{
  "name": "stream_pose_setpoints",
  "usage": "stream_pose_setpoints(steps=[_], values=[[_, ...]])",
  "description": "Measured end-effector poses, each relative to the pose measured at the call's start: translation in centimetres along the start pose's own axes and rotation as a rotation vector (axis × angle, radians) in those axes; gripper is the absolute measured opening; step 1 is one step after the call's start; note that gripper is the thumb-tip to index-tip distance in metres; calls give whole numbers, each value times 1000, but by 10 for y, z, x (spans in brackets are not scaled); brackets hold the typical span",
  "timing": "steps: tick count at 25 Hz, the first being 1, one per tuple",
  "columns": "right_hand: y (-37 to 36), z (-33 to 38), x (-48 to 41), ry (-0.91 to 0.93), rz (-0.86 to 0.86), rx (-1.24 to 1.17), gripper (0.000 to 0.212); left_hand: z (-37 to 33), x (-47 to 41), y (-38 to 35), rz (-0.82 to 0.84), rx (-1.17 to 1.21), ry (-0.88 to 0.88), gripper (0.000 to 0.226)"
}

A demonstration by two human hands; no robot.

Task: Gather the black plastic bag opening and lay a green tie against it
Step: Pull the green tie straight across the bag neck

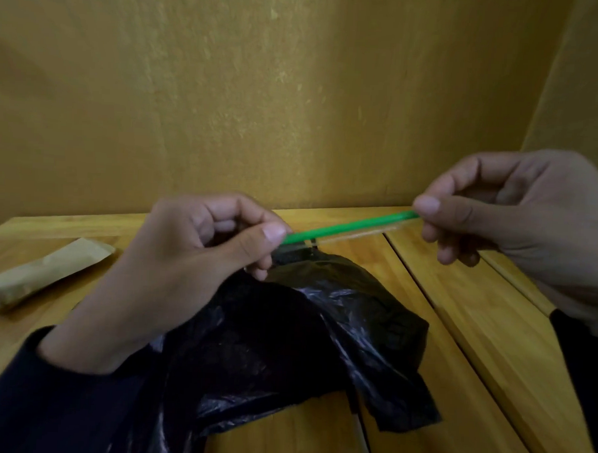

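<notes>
- fingers of the left hand (172,265) are curled in, thumb tip pressed over one end of the green tie (350,226); the same fingers pinch the gathered neck of the black plastic bag (306,333) just under the thumb.
- right hand (530,222): thumb and forefinger nip the other end of the tie; remaining fingers folded loosely beneath.
- tie runs straight between the two thumbs, rising slightly toward the right hand, clear of the wooden table (475,323).
- at the left thumb the tie's end sits just above the bunched bag neck; cannot tell whether it touches the plastic or only lies close over it.
- bag body hangs down and toward the person from the left fingers, crumpled and glossy, spread on the table; one flap trails out below the right hand, well apart from it.
- pale reflection of the tie shows on the table under it.
- outward from the left knuckles, well apart from both hands, a tan paper packet (45,277) lies flat on the table.
- dark sleeves cover both wrists.
- beyond the fingers stands a mustard-yellow wall (262,87).
</notes>
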State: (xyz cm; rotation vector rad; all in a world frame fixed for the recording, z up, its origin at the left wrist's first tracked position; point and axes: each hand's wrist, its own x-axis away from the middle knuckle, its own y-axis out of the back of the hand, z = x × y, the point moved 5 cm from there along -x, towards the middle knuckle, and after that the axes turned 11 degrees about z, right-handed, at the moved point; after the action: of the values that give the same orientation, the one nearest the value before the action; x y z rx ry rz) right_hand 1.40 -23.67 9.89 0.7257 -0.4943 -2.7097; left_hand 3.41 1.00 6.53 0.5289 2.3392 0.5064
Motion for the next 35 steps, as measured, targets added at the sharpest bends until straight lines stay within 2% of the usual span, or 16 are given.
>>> stream_pose_setpoints(steps=[6,13,17,20,24,26,30,35], values=[[5,0,1,50,-47,-64,27,4,3,20,-153,166,70,18],[6,-13,-4,13,-48,-67,21,7,6,40,-270,128,55,16],[0,-22,-8,-79,-32,-41,29,9,7,44,-292,23,69,14],[-1,-29,-10,-139,-34,40,28,10,6,43,-230,-111,59,18],[-4,-48,-16,-250,10,156,13,17,4,40,-135,-331,66,19],[-7,-58,-19,-303,50,231,12,26,5,35,-92,-391,116,16],[-17,-79,-24,-394,137,364,16,48,4,24,38,-445,282,24],[-32,-108,-26,-517,283,384,17,74,3,9,182,-579,446,28]])
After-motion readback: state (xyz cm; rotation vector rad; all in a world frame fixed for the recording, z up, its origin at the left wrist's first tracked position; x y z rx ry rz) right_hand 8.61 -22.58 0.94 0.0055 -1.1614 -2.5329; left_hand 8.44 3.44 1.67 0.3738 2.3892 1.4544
